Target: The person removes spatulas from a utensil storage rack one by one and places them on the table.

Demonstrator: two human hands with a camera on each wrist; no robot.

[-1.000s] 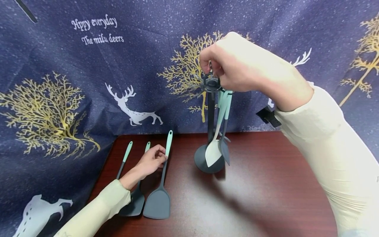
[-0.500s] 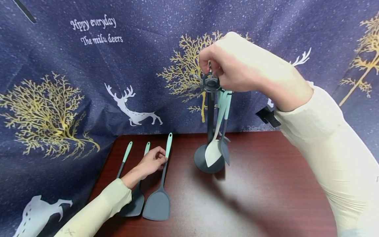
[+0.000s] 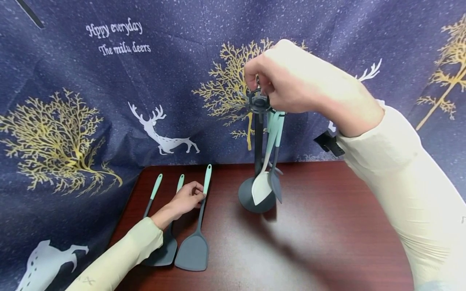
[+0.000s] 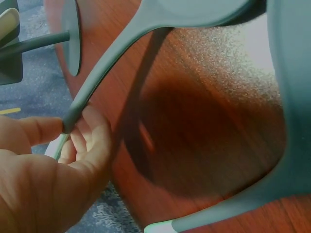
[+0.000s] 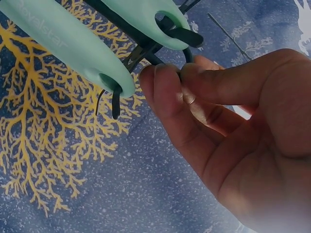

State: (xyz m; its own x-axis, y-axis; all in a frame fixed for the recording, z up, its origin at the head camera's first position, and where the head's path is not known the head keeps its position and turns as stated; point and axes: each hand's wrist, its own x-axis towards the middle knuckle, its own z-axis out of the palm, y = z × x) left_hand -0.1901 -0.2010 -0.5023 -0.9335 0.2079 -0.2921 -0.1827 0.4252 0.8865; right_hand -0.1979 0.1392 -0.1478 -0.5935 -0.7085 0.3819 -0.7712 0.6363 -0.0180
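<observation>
A: Report the left hand.

B: Fingers and thumb drawn to a pinch. It holds the turner by the grey shaft, just below the green grip.

A: Position of that turner?

B: Left of the rack, grip end toward the cloth, blade toward the person. The shaft stands clear of the table near the fingers; from where I stand I cannot tell whether the blade touches the wood.

A: Right hand?

B: Raised, wrist bent down, fingers curled. Thumb and fingertips pinch the ring at the top of the rack.

A: Condition of the rack?

B: Upright, with its round base on the table. A pale spoon and a grey utensil hang on its right side; part of another grey piece shows behind them. Two green handles hang by their end holes, each with a black hook passed through.

A: Items beyond the left hand?

B: A second turner lies just beside the first, partly covered by the left forearm. Farther left lies a third utensil, its head hidden by the sleeve.

A: Background?

B: Blue cloth behind the table, printed with gold trees, white deer and white lettering
</observation>
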